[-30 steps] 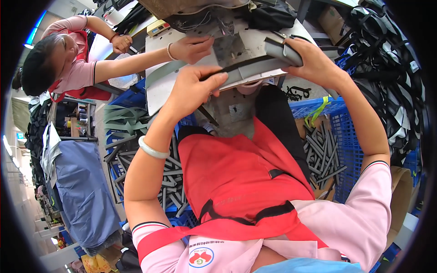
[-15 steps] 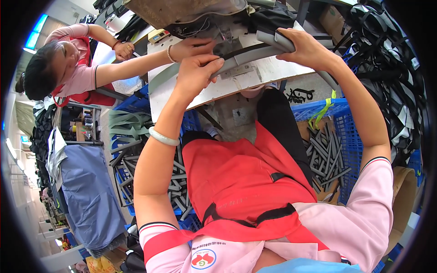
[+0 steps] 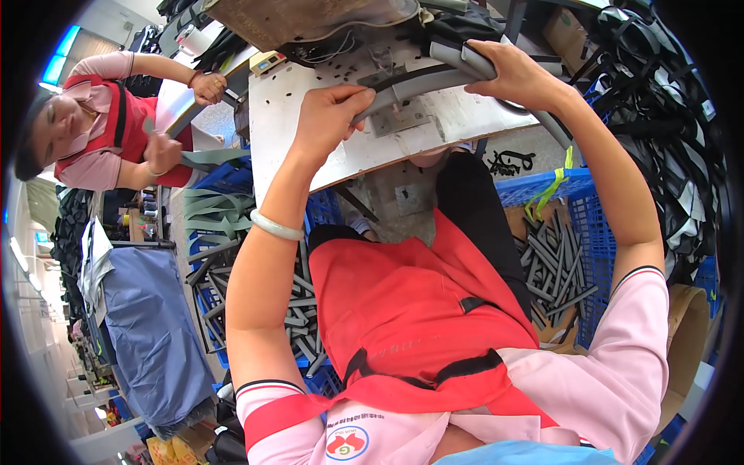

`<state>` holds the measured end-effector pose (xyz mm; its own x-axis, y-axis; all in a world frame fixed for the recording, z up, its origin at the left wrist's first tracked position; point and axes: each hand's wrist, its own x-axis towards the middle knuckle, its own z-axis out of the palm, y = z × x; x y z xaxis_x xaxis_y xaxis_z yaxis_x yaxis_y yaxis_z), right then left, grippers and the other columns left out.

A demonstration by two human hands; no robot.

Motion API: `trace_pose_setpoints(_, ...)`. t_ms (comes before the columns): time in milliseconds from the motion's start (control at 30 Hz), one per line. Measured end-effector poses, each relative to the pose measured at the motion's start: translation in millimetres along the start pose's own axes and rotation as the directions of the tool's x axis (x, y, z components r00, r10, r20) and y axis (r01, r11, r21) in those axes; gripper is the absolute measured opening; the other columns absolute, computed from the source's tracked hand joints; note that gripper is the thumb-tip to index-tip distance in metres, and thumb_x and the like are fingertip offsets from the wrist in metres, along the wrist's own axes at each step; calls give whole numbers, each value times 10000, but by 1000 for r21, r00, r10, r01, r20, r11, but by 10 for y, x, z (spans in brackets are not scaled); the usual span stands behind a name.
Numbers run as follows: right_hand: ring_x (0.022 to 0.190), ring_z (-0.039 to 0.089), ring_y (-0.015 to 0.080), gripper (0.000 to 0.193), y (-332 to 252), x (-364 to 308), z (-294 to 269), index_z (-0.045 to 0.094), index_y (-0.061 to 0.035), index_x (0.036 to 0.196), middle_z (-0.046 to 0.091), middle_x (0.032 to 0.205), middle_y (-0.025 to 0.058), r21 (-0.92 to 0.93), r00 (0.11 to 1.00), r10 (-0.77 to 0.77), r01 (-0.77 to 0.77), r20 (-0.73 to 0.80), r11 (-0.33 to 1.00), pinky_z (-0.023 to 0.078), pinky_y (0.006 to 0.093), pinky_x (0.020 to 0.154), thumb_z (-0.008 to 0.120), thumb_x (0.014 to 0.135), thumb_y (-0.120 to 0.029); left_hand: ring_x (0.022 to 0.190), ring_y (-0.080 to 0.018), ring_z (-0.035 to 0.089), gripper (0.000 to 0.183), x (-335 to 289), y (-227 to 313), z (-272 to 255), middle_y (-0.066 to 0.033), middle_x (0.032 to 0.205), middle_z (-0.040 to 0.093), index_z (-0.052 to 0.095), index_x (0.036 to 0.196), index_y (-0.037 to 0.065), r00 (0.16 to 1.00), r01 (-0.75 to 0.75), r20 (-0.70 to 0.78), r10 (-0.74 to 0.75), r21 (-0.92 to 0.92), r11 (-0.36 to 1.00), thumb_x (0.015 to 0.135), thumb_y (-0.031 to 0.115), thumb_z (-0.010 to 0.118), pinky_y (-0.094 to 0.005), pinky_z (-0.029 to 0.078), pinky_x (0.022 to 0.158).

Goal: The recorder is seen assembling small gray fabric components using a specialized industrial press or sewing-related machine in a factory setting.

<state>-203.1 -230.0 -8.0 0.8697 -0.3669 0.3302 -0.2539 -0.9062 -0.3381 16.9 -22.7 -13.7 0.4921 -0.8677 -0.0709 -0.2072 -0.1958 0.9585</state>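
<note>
A long grey padded strip [image 3: 434,82] with a black edge arches over the white work table [image 3: 283,136], between my two hands. My left hand [image 3: 333,116] pinches its left end between thumb and fingers. On the right, my right hand [image 3: 521,76] is closed around the strip where a short grey flap [image 3: 457,60] folds up beside it. Past that hand, a grey tail [image 3: 552,128] hangs off the table edge. Under the strip lies a metal plate [image 3: 399,122] set in the table, close to the sewing machine [image 3: 310,22]. The strip's underside is hidden.
A co-worker [image 3: 128,128] stands at the left, one hand by a grey-green strip [image 3: 209,157]. Blue baskets of cut grey pieces stand left and right of my knees, the right one [image 3: 542,186] with a yellow-green tie. Black straps [image 3: 659,132] hang at the far right.
The co-worker's arm has pulled back from the table beside my left hand, and the grey-green strip has left the table with it. My hands have barely shifted and keep hold of the grey strip.
</note>
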Motion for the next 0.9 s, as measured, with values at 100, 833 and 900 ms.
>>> trace_pose_setpoints(100,1173,540,339,735,-54,51,-98,458,50,1362,571,1255,235,44,986,93,-100,141,994,395,362,1037,764,788,-292,528,-71,522,241,45,9,-18,-18,663,607,711,992,-35,1000,-6,24,5,10,1000,882,179,686,-217,368,454)
trace_pose_setpoints(833,858,593,223,422,542,156,-196,558,20,1158,647,953,183,6,989,145,-145,-22,989,469,352,861,727,823,-172,547,-82,508,274,252,-146,-389,-40,734,609,660,1079,-31,990,-14,-140,-4,-126,992,968,207,583,-201,404,511)
trace_pose_setpoints(900,908,631,345,436,431,-71,-212,577,-5,1166,643,964,200,108,997,62,-57,-38,992,477,397,868,730,804,-191,578,-92,555,273,113,-274,-470,-52,740,615,662,1081,-21,997,50,-51,-51,-16,999,963,215,591,-209,455,529)
